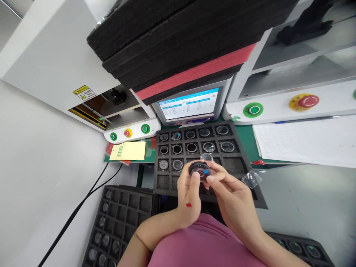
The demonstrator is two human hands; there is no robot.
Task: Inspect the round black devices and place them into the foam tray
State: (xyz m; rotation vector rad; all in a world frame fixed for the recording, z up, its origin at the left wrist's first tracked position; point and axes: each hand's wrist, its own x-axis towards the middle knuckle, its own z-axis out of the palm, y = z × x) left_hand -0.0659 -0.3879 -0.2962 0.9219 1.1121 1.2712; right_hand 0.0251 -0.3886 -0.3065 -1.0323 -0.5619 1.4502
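My left hand [189,193] is closed round a smartwatch case [198,167], thumb across its dark back, where a round sensor and a blue dot show. Clear film seems to lie over that back. From the other side, my right hand [232,191] pinches the case's right edge with thumb and fingers; whether it grips the film too I cannot tell. Beneath both hands is a black foam tray [251,181] whose square pockets hold several round watch cases [191,148]. One case [206,158] sits just beyond my fingertips.
Scraps of clear film [251,179] lie on the tray's right side. A second foam tray [126,218] is lower left, another [302,244] lower right. A monitor [189,104] stands behind, under stacked black foam [172,44]. Machines with buttons [254,109], yellow cards [128,151] and paper sheets [303,141] flank it.
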